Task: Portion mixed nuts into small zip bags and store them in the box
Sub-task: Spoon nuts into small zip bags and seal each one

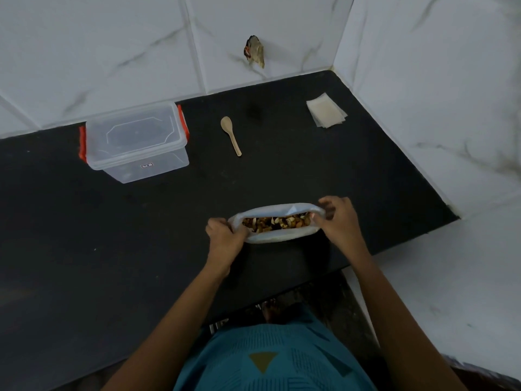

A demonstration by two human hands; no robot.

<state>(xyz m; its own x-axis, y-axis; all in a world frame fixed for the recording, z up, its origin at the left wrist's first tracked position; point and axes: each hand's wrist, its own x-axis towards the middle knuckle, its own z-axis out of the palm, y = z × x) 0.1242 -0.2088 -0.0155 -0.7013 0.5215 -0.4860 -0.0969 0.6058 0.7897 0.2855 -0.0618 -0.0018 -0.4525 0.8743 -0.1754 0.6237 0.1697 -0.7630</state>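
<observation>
Setting: we look down from a head camera onto a black countertop [112, 235] set into a corner of white marbled wall tiles [98, 52].
Nut bag: a pale plastic bag [277, 237] stands on the counter near its front edge, its mouth pulled wide; inside we see mixed nuts [277, 222].
Left hand: our left hand [225, 235] grips the left end of the bag's rim, fingers curled round the plastic.
Right hand: our right hand [337, 218] pinches the right end of the rim between curled fingers and thumb.
Box: a clear plastic box [136, 143] with orange side clips sits at the back left of the counter, close to the wall, lid on; well apart from the bag.
Spoon: a small wooden spoon [231, 135] lies flat between the box and the zip bags, bowl toward the wall.
Zip bags: a small stack of flat, clear zip bags [327, 110] lies at the back right of the counter.
Wall: a broken patch [255, 52] shows in the tiles above the counter.
Clothing: a teal patterned shirt [267, 359] fills the bottom of the view.
</observation>
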